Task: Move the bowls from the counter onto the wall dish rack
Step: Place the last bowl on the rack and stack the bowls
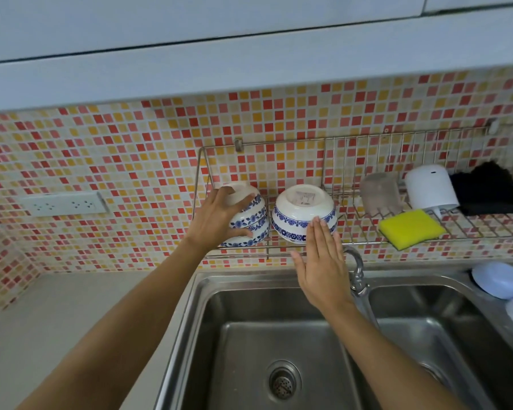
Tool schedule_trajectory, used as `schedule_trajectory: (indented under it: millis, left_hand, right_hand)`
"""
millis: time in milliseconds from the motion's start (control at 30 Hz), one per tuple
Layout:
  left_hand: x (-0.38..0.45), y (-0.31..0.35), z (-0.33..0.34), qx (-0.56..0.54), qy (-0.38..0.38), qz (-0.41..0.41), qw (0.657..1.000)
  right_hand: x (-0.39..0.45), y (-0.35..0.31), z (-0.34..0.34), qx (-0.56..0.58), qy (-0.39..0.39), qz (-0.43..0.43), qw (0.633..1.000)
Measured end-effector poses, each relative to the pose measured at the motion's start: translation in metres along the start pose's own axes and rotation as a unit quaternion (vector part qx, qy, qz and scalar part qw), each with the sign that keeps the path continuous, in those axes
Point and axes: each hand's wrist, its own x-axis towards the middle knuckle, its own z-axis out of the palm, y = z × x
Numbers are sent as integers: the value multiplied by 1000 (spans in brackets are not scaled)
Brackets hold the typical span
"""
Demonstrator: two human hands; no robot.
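Observation:
A wire wall dish rack [282, 250] hangs on the mosaic tiles above the sink. At its left end stands a stack of upside-down white bowls with blue flower bands [256, 216]. My left hand [219, 217] is wrapped around this stack, fingers over the top bowl and thumb low on the side. Right of the stack rests another upside-down blue-and-white bowl [301, 207]. My right hand [323, 261] is flat with fingers together, its fingertips at the front of that bowl, holding nothing.
On the rack's right part lie a yellow sponge [410, 233], a grey brush holder [381, 192], a white dispenser [430, 187] and a black cloth [489, 189]. A double steel sink [190, 335] with a faucet [356, 270] lies below. Grey counter [71, 315] at left; a wall socket strip [64, 204].

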Motion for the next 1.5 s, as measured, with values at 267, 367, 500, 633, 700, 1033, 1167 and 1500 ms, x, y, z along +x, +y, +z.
schedule_trajectory:
  millis: [267,367,500,633,700,1033,1167,1500]
  left_hand:
    - [-4,5,1,-17,2,-2,1000]
    - [-7,6,3,-25,13,-1,1000]
    - [-9,8,3,-22,14,2,1000]
    - [-11,10,4,-12,15,21,1000]
    - [-11,10,5,-7,9,28,1000]
    - [-18,12,9,-129,15,-55,990]
    - [-23,9,16,-203,49,-139,968]
    - [-20,5,23,-245,30,-163,955]
  right_hand:
    - [0,0,2,2,-6,7,1000]
    - [0,0,1,0,-7,7,1000]
    - [0,0,1,0,-6,5,1000]
    - [-1,0,3,2,-2,3,1000]
    - [-1,0,3,5,0,4,1000]
    - [4,-5,-6,88,27,10,996]
    - [22,-5,-18,130,61,-14,990]
    - [52,4,-14,-2,-50,-20,999]
